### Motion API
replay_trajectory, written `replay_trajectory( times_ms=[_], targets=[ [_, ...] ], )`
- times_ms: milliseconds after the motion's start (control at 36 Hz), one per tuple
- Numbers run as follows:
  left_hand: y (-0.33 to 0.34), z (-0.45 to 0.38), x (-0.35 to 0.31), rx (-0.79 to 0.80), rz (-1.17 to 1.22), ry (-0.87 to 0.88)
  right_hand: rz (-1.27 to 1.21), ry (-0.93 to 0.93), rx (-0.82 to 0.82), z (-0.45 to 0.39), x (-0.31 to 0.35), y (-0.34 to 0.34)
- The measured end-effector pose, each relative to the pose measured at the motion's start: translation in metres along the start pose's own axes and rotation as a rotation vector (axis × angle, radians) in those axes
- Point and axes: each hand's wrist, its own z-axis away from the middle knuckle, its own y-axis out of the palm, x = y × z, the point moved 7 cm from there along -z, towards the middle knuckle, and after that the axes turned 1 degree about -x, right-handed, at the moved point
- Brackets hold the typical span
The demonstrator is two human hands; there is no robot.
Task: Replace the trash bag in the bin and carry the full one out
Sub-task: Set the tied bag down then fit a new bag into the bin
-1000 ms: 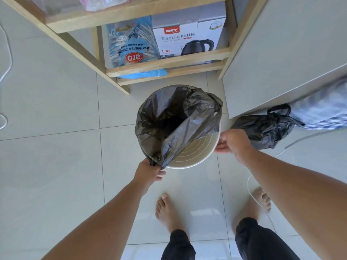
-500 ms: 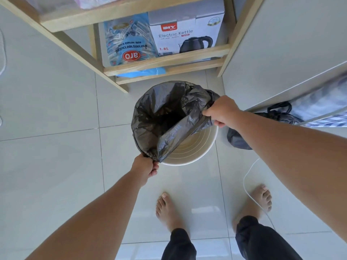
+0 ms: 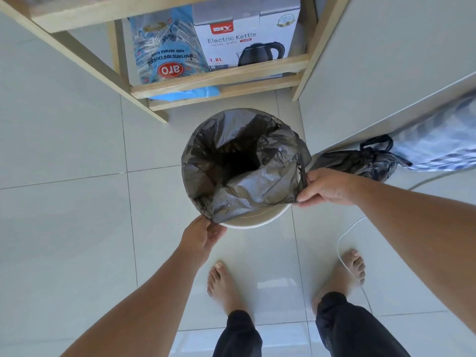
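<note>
The new bag [image 3: 242, 171] sits in the white bin [image 3: 257, 219], with its far edge already folded over the rim but its near edge loose and hanging inside the bin. Each grip is pinched on that loose edge: the left hand [image 3: 203, 234] holds the bag's corner at the near-left rim, and the right hand [image 3: 327, 188] holds the hem by the near-right rim, fingers pressed tight on the thin plastic. To do this step well, I think both hands should pull the edge out wide and toward the feet, then roll it down over the bare rim — slowly, so the thin bag does not rip or slide off the far side. The bag's open mouth lies up and away from both hands, between them. The full bag [image 3: 360, 163], tied shut, lies on the floor [image 3: 64, 228] just right of the bin, behind the right hand — it has not been carried out yet.
</note>
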Motion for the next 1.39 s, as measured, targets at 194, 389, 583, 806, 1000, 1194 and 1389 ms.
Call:
replay_trajectory(
  times_ms=[194, 389, 583, 806, 1000, 1194, 1389],
  targets=[
    [0.011, 0.003, 0.003, 0.082, -0.040, 0.016, -0.003, -0.059, -0.159, -0.009, -0.009, 0.009],
    [0.011, -0.007, -0.009, -0.036, -0.526, 0.149, 0.327, -0.011, -0.440, -0.019, -0.005, 0.007],
    [0.013, -0.017, -0.012, -0.118, -0.689, 0.186, 0.736, -0.043, -0.622, -0.017, 0.004, 0.008],
    [-0.002, -0.025, -0.030, -0.284, -0.781, 0.150, 1.001, -0.023, -0.674, -0.025, 0.008, 0.003],
    [-0.012, 0.016, -0.077, -0.287, -1.159, 0.065, 1.193, -0.053, -0.594, 0.023, 0.064, 0.000],
    [0.023, 0.109, -0.170, -0.269, -1.253, 0.218, 1.090, -0.147, -0.608, 0.115, 0.148, 0.011],
    [0.033, 0.135, -0.191, -0.250, -1.149, 0.255, 0.936, -0.186, -0.648, 0.136, 0.166, 0.014]
  ],
)
